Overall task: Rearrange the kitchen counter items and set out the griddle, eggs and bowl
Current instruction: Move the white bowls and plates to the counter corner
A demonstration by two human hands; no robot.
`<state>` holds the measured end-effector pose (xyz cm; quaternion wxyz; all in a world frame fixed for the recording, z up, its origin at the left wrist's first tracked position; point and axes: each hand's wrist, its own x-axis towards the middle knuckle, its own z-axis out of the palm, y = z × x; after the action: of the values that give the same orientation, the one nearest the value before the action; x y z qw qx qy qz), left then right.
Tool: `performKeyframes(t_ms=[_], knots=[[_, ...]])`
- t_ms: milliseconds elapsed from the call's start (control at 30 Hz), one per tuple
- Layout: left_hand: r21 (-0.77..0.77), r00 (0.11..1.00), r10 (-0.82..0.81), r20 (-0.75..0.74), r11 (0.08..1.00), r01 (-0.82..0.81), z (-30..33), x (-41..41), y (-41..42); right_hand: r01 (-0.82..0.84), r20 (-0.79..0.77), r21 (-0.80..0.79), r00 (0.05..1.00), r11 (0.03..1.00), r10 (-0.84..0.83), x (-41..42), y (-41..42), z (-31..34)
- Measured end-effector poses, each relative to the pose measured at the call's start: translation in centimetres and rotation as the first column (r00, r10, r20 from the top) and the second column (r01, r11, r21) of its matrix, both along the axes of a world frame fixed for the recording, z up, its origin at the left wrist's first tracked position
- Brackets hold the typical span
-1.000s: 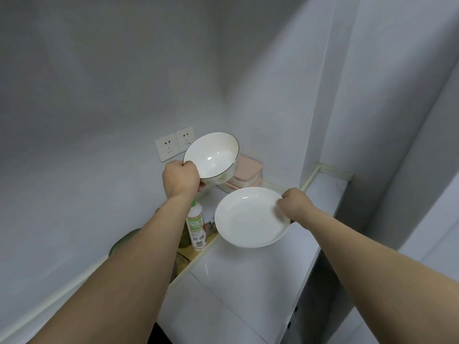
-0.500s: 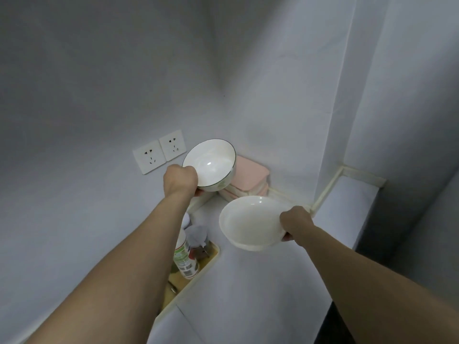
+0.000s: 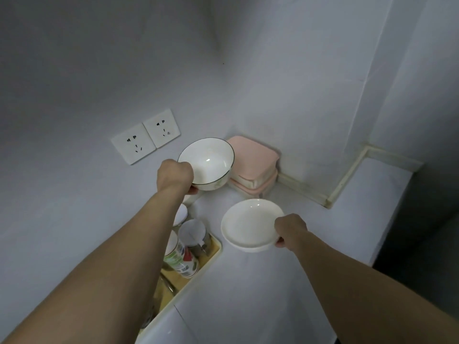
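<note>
My left hand grips the near rim of a white bowl with a thin dark rim line, holding it in the air in front of the wall corner. My right hand grips the right edge of a shallow white plate, held low over the white counter. Both dishes are empty. No griddle or eggs are in view.
Two stacked pink lidded containers sit in the corner behind the bowl. A cream tray at the counter's left edge holds a green-labelled bottle and jars. Two wall sockets are on the left wall. The counter drops off at right.
The view tilted down toward the counter. Both hands carried the bowl and the plate forward and lower, nearer the pink containers; the plate now sits just above the counter.
</note>
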<state>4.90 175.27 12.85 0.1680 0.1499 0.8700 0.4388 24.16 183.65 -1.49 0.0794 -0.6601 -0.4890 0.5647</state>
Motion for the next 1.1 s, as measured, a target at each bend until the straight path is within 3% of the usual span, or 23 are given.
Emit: performKeyframes(t_ms=[433,867,1033,1100], knots=[[-0.136,1.000,-0.013,-0.023,0.991,0.010,-2.5,-3.8,1.1,0.143,-0.071,-0.106,0.986,0.984,-0.151,-4.5,0.3,-3.7],[-0.159,1.000,-0.010,-0.008,0.987,0.009,-2.8,-4.8,1.4,0.221,-0.124,-0.164,0.962,0.961,-0.242,-7.0,-0.2,-6.0],[-0.151,1.000,0.004,-0.014,0.989,-0.006,-2.6,-5.1,1.1,0.273,-0.165,-0.273,0.932,0.923,-0.324,-8.8,-0.3,-7.3],[-0.141,1.000,0.009,-0.019,0.990,-0.011,-2.4,-5.5,1.1,0.193,-0.155,-0.241,0.960,0.951,-0.234,-9.6,-0.1,-8.3]])
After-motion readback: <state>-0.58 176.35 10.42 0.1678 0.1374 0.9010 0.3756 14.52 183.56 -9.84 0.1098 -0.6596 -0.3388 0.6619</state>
